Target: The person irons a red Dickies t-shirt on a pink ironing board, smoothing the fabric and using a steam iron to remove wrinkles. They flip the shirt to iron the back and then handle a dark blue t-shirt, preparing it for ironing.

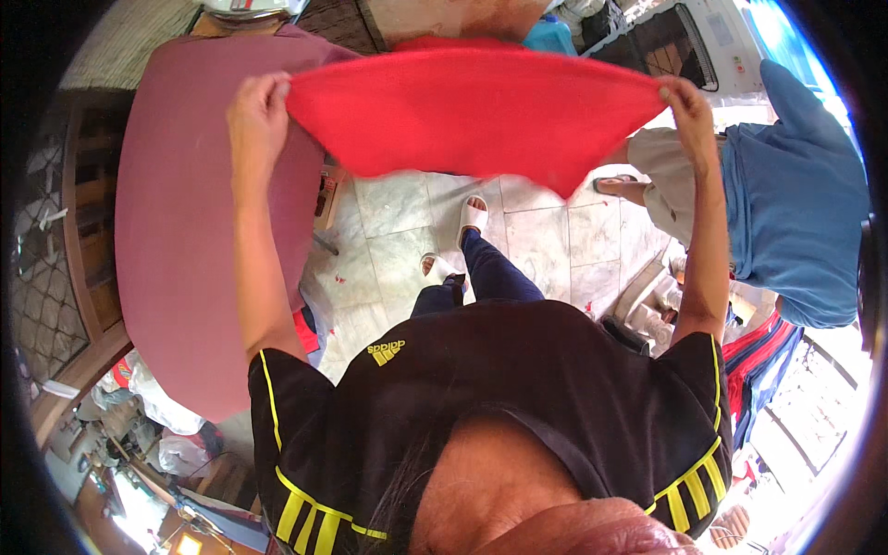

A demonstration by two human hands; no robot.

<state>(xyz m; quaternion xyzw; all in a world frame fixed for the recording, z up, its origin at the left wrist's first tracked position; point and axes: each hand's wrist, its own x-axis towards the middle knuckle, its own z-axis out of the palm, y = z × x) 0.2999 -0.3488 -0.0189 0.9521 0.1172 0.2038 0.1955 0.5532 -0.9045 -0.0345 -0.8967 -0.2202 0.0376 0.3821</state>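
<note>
Stretching between left hand (266, 109) and right hand (687, 113) — each pinching an end — the cloth (472, 116) hangs aloft near the right edge of the table (208, 213). It looks light, soft, limp; the corners should be the best hold.

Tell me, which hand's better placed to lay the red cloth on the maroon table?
Likely the left hand: it appears over the table, holding one end of the cloth; the right hand is farther off.

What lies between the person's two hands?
In the head view, a red cloth spans the stretch between the left hand and the right hand, each pinching one end of it.
</note>
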